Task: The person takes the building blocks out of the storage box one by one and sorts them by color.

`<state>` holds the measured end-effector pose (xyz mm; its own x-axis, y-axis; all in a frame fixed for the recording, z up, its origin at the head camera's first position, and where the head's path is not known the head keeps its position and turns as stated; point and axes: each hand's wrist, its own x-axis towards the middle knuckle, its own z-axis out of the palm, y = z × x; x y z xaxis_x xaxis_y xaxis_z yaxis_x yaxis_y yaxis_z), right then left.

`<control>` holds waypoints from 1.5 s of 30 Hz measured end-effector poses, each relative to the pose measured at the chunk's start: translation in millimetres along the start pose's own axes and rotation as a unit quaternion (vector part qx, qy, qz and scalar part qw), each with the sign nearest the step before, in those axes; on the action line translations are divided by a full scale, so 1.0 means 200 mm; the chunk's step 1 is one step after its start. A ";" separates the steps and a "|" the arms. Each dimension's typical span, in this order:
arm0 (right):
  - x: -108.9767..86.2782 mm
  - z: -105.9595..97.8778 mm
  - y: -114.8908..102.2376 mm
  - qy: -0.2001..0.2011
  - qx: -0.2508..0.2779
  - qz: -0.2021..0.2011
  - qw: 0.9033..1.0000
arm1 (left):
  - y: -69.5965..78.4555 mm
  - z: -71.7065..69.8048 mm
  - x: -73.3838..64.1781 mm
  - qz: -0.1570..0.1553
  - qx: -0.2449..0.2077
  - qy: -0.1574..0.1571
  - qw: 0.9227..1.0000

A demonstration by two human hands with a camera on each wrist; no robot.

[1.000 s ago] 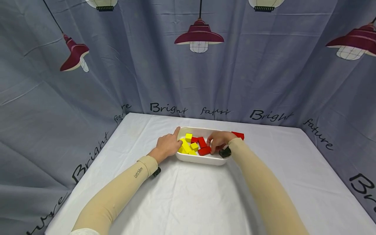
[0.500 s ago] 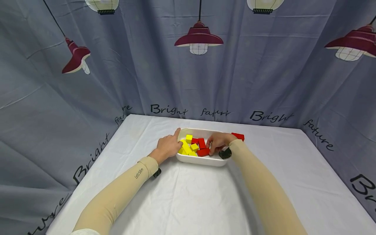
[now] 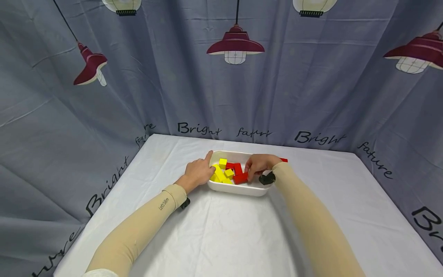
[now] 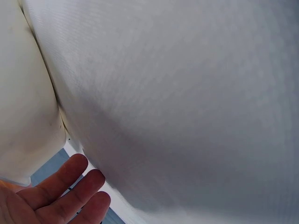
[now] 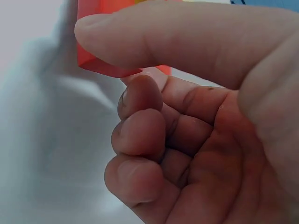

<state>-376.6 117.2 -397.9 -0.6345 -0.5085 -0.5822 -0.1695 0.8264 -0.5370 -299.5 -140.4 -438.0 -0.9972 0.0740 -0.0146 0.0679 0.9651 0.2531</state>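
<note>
A white tray (image 3: 238,189) holds yellow blocks (image 3: 219,173) at its left and red blocks (image 3: 237,168) near its middle. My left hand (image 3: 197,171) grips the tray's left end, the thumb over the rim; in the left wrist view several of its fingers (image 4: 70,196) hang below the tray's wall (image 4: 28,102). Reaching into the right half of the tray, my right hand (image 3: 260,164) pinches the end of a red block (image 3: 240,178) between thumb and index finger. In the right wrist view that red block (image 5: 91,60) is partly covered by the thumb, and the other fingers are curled.
Behind my right wrist, outside the tray, a red piece (image 3: 284,160) shows, mostly hidden. Everything stands on a white-clothed table (image 3: 235,231), with a grey printed curtain (image 3: 221,96) around its back and sides. A black wrist device (image 3: 267,178) hangs over the tray's right end.
My right hand has shifted slightly right and up, with the pinched red block turning a little. It now covers more of the red piece behind the wrist. The left hand stays put.
</note>
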 end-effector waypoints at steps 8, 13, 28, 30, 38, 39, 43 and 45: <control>-0.08 -0.08 0.01 0.026 0.007 -0.005 1.000 | 0.00 0.00 0.00 -0.002 -0.001 -0.004 1.000; -0.13 -0.13 0.04 0.038 0.022 -0.006 0.999 | 0.00 0.00 0.00 -0.004 0.000 -0.004 1.000; -0.27 -0.26 0.15 0.073 0.048 -0.011 0.996 | 0.00 0.00 0.00 -0.001 -0.004 -0.001 1.000; -0.29 -0.27 0.17 0.087 0.048 -0.010 0.995 | 0.00 -0.01 0.00 -0.001 -0.004 0.000 1.000; -0.36 -0.30 0.26 0.133 0.063 0.005 0.989 | -0.01 -0.01 0.01 -0.001 -0.005 0.002 1.000; -0.37 -0.30 0.27 0.137 0.064 0.006 0.988 | 0.00 -0.01 0.01 -0.001 -0.005 0.002 1.000; -0.39 -0.30 0.33 0.155 0.067 0.002 0.986 | 0.00 -0.01 0.00 -0.003 -0.006 0.001 1.000; -0.40 -0.31 0.37 0.164 0.069 0.003 0.984 | 0.00 -0.01 0.00 -0.003 -0.008 0.000 1.000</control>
<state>-384.7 233.3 -353.9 -0.8484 -0.3797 -0.3687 -0.0755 0.7763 -0.6258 -299.4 -141.3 -437.0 -0.9976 0.0677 -0.0159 0.0609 0.9614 0.2684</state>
